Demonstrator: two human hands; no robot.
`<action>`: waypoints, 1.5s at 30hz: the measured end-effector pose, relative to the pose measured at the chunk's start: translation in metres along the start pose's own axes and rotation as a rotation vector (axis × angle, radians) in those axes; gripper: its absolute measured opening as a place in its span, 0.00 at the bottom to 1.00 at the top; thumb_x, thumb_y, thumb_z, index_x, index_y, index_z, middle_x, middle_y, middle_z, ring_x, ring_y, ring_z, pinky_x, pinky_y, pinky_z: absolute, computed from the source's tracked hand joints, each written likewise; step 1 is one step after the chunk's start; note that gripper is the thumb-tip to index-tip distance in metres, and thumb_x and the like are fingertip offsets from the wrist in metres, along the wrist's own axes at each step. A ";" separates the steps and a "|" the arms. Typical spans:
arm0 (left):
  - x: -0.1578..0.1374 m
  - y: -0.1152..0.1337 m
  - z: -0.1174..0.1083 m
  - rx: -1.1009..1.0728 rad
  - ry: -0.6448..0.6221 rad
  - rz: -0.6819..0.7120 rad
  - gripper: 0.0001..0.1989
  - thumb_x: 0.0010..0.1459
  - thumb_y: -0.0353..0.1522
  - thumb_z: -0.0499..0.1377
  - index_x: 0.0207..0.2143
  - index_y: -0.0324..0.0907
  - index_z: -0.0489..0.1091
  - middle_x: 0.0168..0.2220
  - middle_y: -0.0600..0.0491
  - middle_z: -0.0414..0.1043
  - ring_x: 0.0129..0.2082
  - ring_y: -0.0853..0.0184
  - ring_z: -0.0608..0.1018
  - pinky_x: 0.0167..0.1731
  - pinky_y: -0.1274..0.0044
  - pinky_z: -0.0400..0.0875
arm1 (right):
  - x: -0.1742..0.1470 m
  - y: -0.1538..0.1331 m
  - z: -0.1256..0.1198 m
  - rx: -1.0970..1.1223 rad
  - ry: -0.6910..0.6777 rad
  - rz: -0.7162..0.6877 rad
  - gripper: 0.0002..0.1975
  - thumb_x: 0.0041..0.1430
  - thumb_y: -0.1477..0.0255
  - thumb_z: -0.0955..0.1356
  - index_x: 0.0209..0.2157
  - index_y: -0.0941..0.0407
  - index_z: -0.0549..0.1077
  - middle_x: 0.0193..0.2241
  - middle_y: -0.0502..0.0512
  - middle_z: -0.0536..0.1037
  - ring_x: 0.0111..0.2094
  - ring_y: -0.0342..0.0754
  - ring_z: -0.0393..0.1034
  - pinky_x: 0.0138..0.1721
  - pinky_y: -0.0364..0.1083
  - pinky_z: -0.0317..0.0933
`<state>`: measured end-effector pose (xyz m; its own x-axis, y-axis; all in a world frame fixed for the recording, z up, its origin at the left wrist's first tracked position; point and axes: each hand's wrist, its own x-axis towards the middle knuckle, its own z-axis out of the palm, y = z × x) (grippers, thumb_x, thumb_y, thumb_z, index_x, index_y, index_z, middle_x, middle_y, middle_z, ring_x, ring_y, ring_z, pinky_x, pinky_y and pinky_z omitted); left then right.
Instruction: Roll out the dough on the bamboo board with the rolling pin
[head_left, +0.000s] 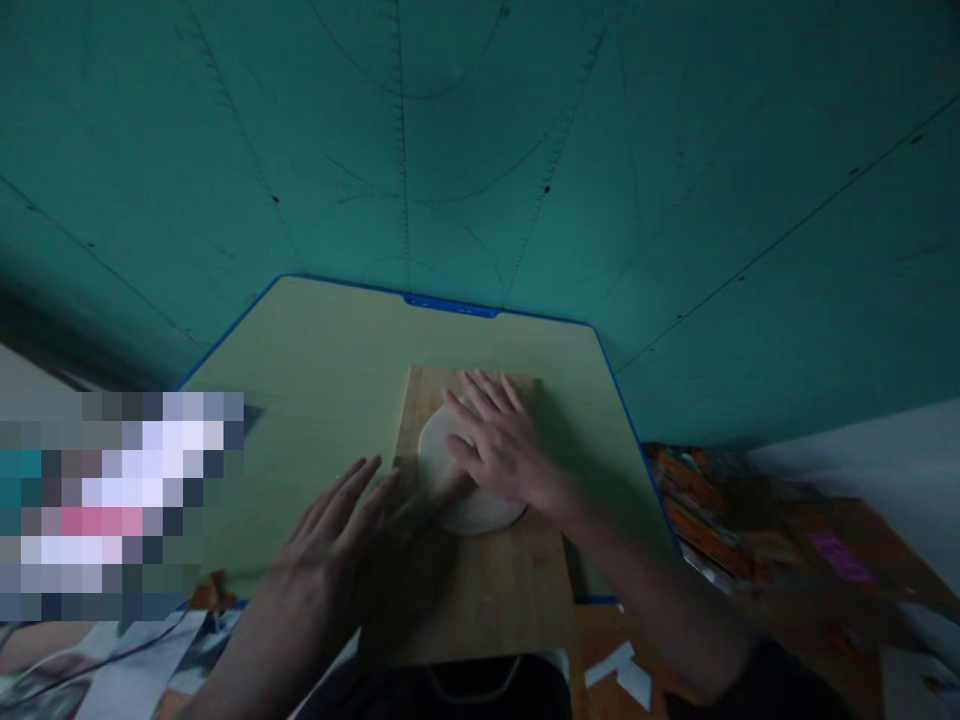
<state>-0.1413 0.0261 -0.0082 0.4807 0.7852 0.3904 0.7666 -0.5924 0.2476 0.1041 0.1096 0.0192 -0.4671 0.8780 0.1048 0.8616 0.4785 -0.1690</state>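
Observation:
A flat, round, whitish disc [484, 514] lies on a wooden board [480, 610]; whether it is dough, clay or something else I cannot tell. My right hand [501, 448] is over the disc's upper right part with its fingers stretched out, and seems to rest flat on it. To the left of the disc, beside the board's left edge, my left hand [326, 545] is held with fingers extended and nothing in it. A shadow falls across the board between both hands.
Under the board is a pale green tabletop [322, 370] with a blue rim. Behind it rises a teal surface [480, 130] with drawn lines and arcs. Orange-brown items [694, 510] lie at the right. White paper pieces [621, 675] are at the bottom. A pixelated patch covers the left.

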 end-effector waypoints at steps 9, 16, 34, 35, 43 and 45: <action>0.006 -0.006 0.003 0.089 0.045 -0.098 0.25 0.72 0.42 0.48 0.65 0.39 0.59 0.60 0.38 0.69 0.60 0.49 0.73 0.51 0.61 0.77 | 0.070 -0.005 0.002 0.012 0.006 0.026 0.28 0.73 0.58 0.60 0.66 0.60 0.64 0.69 0.67 0.58 0.71 0.58 0.47 0.71 0.59 0.37; 0.034 0.004 0.007 0.142 0.019 0.071 0.26 0.72 0.43 0.45 0.63 0.37 0.63 0.61 0.37 0.69 0.63 0.48 0.69 0.58 0.56 0.68 | -0.085 -0.012 -0.003 -0.025 0.048 -0.010 0.31 0.71 0.63 0.61 0.68 0.66 0.58 0.69 0.68 0.57 0.70 0.59 0.50 0.68 0.61 0.51; 0.155 -0.010 0.048 0.193 -0.190 0.018 0.29 0.72 0.41 0.43 0.65 0.32 0.62 0.68 0.36 0.58 0.70 0.47 0.56 0.66 0.55 0.54 | -0.064 0.034 -0.008 0.107 -0.051 0.169 0.36 0.72 0.54 0.57 0.68 0.66 0.57 0.70 0.72 0.52 0.72 0.62 0.41 0.70 0.62 0.45; 0.139 -0.008 0.042 0.189 -0.180 0.036 0.28 0.72 0.40 0.42 0.64 0.32 0.63 0.68 0.37 0.59 0.70 0.48 0.57 0.66 0.55 0.53 | -0.077 0.018 -0.010 0.102 -0.042 0.136 0.36 0.72 0.55 0.58 0.69 0.68 0.54 0.71 0.73 0.50 0.72 0.61 0.40 0.70 0.61 0.44; 0.056 -0.021 0.010 0.141 -0.165 0.184 0.30 0.73 0.43 0.39 0.66 0.35 0.61 0.67 0.41 0.62 0.69 0.52 0.60 0.66 0.55 0.56 | -0.125 -0.058 -0.012 0.098 -0.001 0.053 0.36 0.67 0.63 0.66 0.69 0.68 0.56 0.70 0.71 0.52 0.70 0.62 0.49 0.68 0.60 0.53; 0.069 -0.027 0.011 0.138 -0.208 0.217 0.29 0.73 0.43 0.39 0.67 0.37 0.60 0.67 0.42 0.62 0.69 0.53 0.61 0.66 0.56 0.57 | -0.114 -0.044 -0.009 0.098 0.034 0.060 0.34 0.68 0.66 0.65 0.69 0.67 0.56 0.69 0.71 0.56 0.69 0.61 0.52 0.68 0.59 0.53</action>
<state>-0.1238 0.0983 0.0026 0.7048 0.6717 0.2282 0.6804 -0.7311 0.0504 0.1207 -0.0118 0.0231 -0.4065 0.9051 0.1245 0.8637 0.4252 -0.2705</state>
